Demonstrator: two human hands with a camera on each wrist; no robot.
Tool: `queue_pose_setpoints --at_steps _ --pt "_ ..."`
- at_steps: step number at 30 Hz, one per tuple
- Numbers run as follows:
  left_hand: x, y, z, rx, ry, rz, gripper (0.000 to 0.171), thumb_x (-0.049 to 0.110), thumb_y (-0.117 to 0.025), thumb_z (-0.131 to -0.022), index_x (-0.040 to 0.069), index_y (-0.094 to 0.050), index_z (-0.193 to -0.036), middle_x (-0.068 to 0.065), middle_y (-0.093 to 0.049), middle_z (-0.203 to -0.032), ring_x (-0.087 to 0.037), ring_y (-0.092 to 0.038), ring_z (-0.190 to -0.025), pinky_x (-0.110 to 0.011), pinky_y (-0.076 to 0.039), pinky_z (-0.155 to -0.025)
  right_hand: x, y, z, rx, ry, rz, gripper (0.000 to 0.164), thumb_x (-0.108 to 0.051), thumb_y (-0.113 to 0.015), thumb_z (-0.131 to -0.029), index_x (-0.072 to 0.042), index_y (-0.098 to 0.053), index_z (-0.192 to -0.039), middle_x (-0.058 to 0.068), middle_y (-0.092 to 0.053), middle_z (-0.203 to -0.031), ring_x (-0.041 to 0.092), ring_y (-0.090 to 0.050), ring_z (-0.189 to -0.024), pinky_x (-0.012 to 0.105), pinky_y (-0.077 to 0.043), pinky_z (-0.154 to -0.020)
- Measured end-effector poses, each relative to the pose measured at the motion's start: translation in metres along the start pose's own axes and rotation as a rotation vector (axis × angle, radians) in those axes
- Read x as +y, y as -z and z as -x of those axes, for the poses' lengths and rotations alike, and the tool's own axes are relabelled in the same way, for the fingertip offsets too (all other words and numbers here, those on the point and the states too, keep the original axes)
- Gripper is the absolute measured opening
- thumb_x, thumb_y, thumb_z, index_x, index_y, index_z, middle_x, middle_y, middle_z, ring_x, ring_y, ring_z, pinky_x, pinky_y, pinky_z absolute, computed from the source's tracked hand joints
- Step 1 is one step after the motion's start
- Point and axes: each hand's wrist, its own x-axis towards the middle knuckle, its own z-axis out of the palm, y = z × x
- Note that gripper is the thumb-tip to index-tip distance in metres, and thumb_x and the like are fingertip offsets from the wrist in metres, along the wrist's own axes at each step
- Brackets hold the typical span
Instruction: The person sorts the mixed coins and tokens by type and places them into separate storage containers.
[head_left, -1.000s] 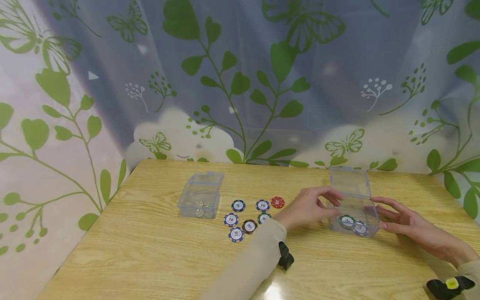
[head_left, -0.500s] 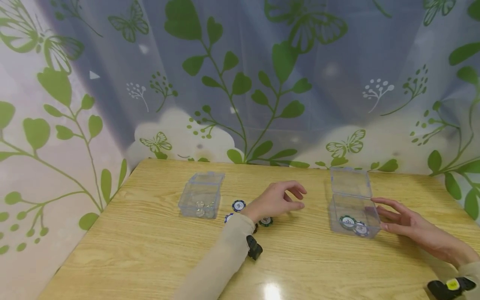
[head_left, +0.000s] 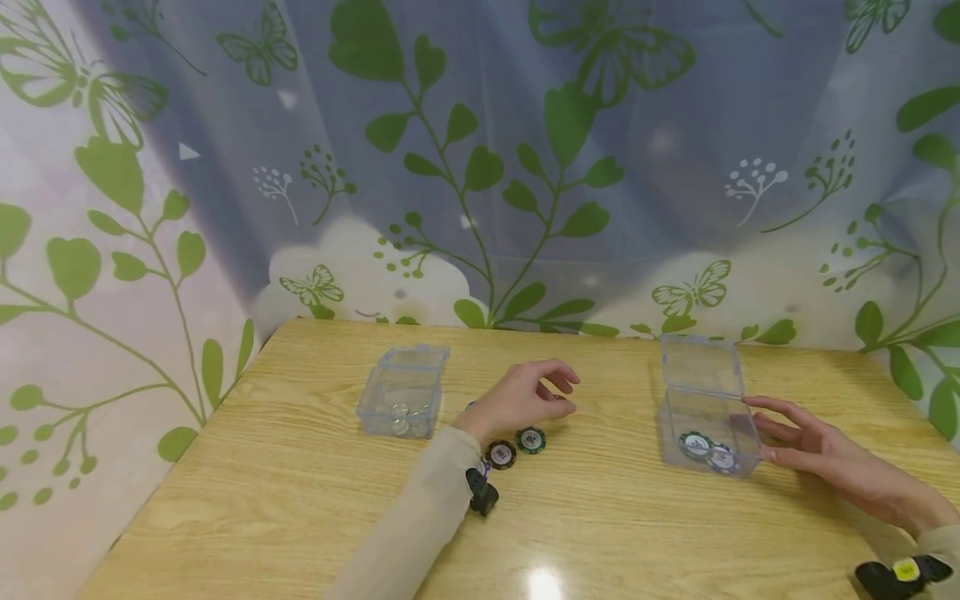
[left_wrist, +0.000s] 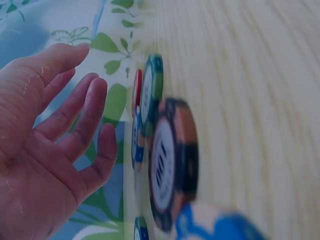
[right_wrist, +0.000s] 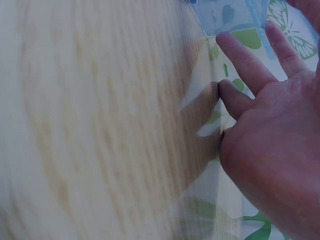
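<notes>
My left hand [head_left: 521,396] hovers over the loose poker chips, its fingers loosely bent and holding nothing. In the left wrist view, a black-edged 100 chip [left_wrist: 162,170], a green chip [left_wrist: 147,95], a red chip [left_wrist: 137,91] and blue chips lie beyond the fingers. The forearm and hand cover several chips in the head view. Extended fingers of my right hand [head_left: 821,454] touch the right side of a clear plastic box [head_left: 675,421], whose lid stands up behind it. Inside that box are a green chip [head_left: 695,444] and a blue-and-white chip [head_left: 722,457].
A second clear box [head_left: 375,400], lid raised, stands left of the chips with several clear round pieces [head_left: 401,413] in it. Both boxes stand on a wooden table [head_left: 600,533]. A leaf-patterned curtain [head_left: 510,167] hangs behind the table's far edge.
My left hand has moved left from over the right-hand box to above the loose chips. The right hand has stayed at the box's side.
</notes>
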Motion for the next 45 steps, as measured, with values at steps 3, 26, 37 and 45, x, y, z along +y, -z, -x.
queue_pose_setpoints --at_steps 3,26,37,45 --pt "-0.003 0.003 0.001 0.010 0.007 -0.011 0.038 0.023 -0.072 -0.097 0.013 -0.063 -0.133 -0.007 -0.069 -0.122 -0.010 -0.068 -0.093 -0.025 -0.055 -0.082 0.000 0.000 0.000 -0.004 0.015 0.000 0.070 -0.015 -0.048 -0.109 -0.029 -0.008 -0.166 -0.041 -0.029 -0.140 -0.035 -0.033 -0.113 0.013 -0.047 -0.086" --pt "-0.003 0.002 0.004 0.008 0.199 -0.358 0.044 0.037 -0.079 -0.089 0.028 -0.067 -0.131 -0.005 -0.050 -0.152 -0.031 -0.045 -0.140 -0.063 -0.028 -0.110 0.001 0.001 0.000 0.000 -0.005 0.016 0.071 -0.017 -0.048 -0.109 -0.030 -0.007 -0.166 -0.023 -0.021 -0.157 -0.036 -0.032 -0.112 0.014 -0.047 -0.087" --pt "0.003 -0.002 0.002 0.018 0.242 -0.407 0.037 0.038 -0.078 -0.090 0.028 -0.070 -0.125 -0.003 -0.050 -0.151 -0.031 -0.046 -0.138 -0.061 -0.030 -0.109 0.003 0.001 0.000 0.005 0.012 0.017 0.071 -0.017 -0.048 -0.109 -0.029 -0.008 -0.166 -0.032 -0.026 -0.149 -0.035 -0.032 -0.114 0.013 -0.047 -0.087" --pt "0.006 -0.003 0.001 0.031 0.254 -0.422 0.033 0.036 -0.080 -0.088 0.026 -0.071 -0.118 -0.003 -0.053 -0.148 -0.031 -0.049 -0.133 -0.060 -0.033 -0.106 0.002 0.000 0.001 0.003 0.025 0.016 0.070 -0.016 -0.048 -0.109 -0.028 -0.008 -0.166 -0.035 -0.028 -0.144 -0.036 -0.033 -0.114 0.013 -0.047 -0.087"
